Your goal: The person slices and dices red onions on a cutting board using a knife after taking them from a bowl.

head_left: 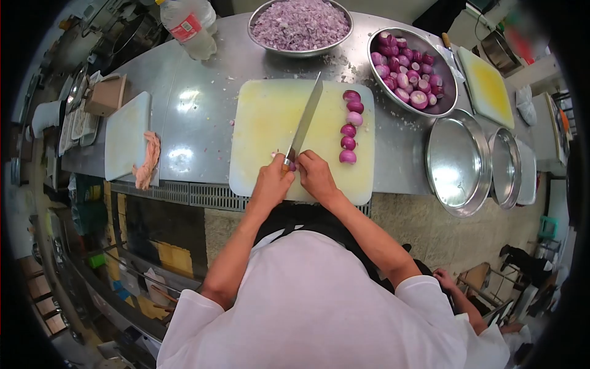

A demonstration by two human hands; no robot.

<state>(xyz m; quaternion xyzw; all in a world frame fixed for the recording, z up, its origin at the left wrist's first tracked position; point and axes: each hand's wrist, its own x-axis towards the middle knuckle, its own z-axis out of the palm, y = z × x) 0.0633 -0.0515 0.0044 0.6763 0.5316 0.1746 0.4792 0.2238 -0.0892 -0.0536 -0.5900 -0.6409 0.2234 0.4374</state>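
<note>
My left hand (272, 183) is closed round the handle of a long kitchen knife (306, 120), its blade pointing away from me over the yellowed cutting board (261, 123). Close beside it, my right hand (318, 176) has its fingers bent and pressed together on a small onion piece (293, 166) by the base of the blade. The fingers largely hide that piece. A column of peeled red onion halves (348, 130) lies along the board's right side.
Behind the board are a bowl of chopped onion (301, 26) and a bowl of peeled onions (410, 77). A plastic bottle (189, 27) stands back left. Metal pans (458, 161) sit at right; a second board (126, 132) with a cloth (147, 161) lies left. Another person's arm (458, 295) shows lower right.
</note>
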